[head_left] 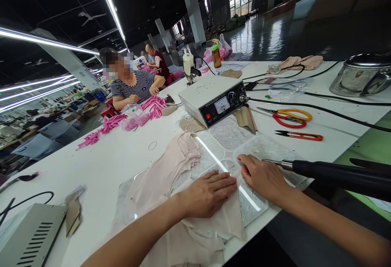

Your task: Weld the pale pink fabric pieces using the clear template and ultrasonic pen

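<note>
**Flattening the fabric piece on the glass plate**

The left hand (210, 191) lies palm down, fingers spread and released, pressing a pale pink fabric (171, 169) piece flat. The right hand (262, 175) rests beside it, fingers extended onto the fabric edge; it grips nothing. A black tool (336, 173) with a metal tip lies across the right wrist area; whether it touches the arm cannot be told.

The fabric sits on a glass plate (253, 144) at the near edge of the white bench (106, 157), with more pieces stacked toward the left and hanging over the edge.

Procedure, as judged from the layout:
- Keep both palms flat; smooth outward from the centre so no fold is trapped.
- Hold the edge under the right fingers aligned before lifting either hand.
- Keep the piece fully on the plate, clear of the bench edge.

The control box (214, 104) stands behind the plate. The scissors (290, 117) and snips (301, 135) lie to the right, well apart from the hands. A person in a striped shirt (134, 85) works across the bench.
</note>
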The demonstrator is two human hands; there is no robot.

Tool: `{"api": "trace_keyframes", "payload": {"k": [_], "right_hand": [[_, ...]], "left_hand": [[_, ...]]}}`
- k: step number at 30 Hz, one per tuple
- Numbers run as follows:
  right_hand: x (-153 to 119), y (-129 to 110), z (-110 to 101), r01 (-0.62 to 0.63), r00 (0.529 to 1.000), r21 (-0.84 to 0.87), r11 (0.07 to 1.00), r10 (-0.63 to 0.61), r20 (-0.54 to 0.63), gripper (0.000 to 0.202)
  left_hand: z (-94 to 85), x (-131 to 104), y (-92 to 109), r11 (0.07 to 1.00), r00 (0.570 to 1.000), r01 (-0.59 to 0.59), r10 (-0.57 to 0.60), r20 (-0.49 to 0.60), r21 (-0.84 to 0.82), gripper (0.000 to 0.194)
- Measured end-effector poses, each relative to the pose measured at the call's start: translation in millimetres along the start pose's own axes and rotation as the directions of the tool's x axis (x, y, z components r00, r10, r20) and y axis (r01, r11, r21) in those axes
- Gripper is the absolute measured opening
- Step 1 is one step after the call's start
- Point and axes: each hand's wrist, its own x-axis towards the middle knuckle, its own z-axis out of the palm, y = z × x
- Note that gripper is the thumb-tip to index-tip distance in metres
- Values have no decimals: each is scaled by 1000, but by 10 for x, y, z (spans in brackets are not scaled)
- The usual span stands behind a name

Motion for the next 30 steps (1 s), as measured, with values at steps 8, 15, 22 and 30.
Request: {"api": "trace_keyframes", "payload": {"k": [8, 15, 22, 30], "right_hand": [[23, -1, -24, 12, 999, 10, 1000, -13, 30, 22], [67, -4, -22, -22, 999, 20, 1000, 21, 44, 26], [99, -20, -30, -53, 997, 24, 998, 52, 49, 25], [58, -1, -32, -50, 999, 41, 998, 49, 18, 22]], "left_hand": [[99, 157, -29, 997, 988, 74, -77, -133, -27, 42], [176, 120, -93, 996, 997, 0, 7, -78, 93, 50], [127, 149, -138, 999, 999, 28, -29, 39, 35, 60], [151, 152, -139, 996, 994, 88, -86, 67, -26, 67]]}}
